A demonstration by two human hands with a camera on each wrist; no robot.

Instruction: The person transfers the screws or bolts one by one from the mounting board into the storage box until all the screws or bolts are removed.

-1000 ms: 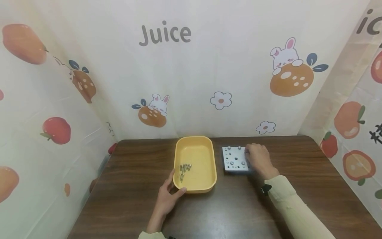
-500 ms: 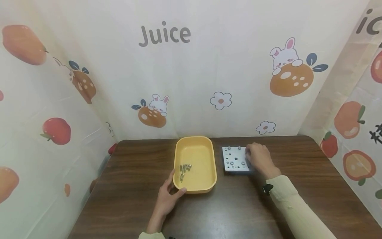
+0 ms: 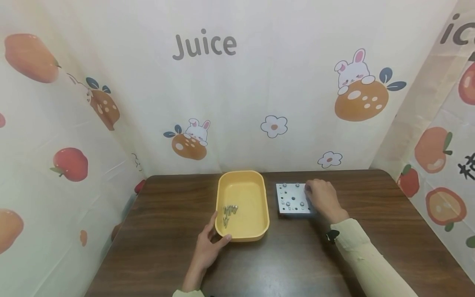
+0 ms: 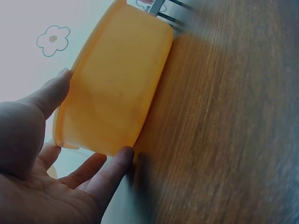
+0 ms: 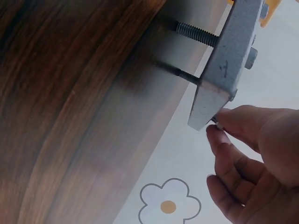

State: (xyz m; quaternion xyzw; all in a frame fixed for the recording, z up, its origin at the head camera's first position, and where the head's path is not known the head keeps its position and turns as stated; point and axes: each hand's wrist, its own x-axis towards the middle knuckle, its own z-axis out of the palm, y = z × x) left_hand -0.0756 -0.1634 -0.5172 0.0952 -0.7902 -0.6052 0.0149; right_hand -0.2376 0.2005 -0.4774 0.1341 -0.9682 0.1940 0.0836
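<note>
My left hand point(image 3: 205, 248) holds the near left corner of a yellow plastic tray point(image 3: 248, 212), thumb and fingers spread against its outer walls, as the left wrist view shows. Several metal screws point(image 3: 230, 210) lie loose in the tray's left half. To the right stands a silver metal plate point(image 3: 293, 192) with drilled holes and several screws set in its top. My right hand point(image 3: 323, 199) is at the plate's right edge. In the right wrist view its thumb and forefinger pinch a small screw point(image 5: 214, 120) at the plate; most of that screw is hidden.
The plate sits raised above the brown wooden table point(image 3: 297, 255) on threaded legs point(image 5: 198, 35). Behind the table and at both sides hangs a pale curtain point(image 3: 241, 95) printed with fruit and rabbits.
The right hand makes only very small movements at the plate's right edge. Tray, plate and left hand stay in place; the head view tilts slightly.
</note>
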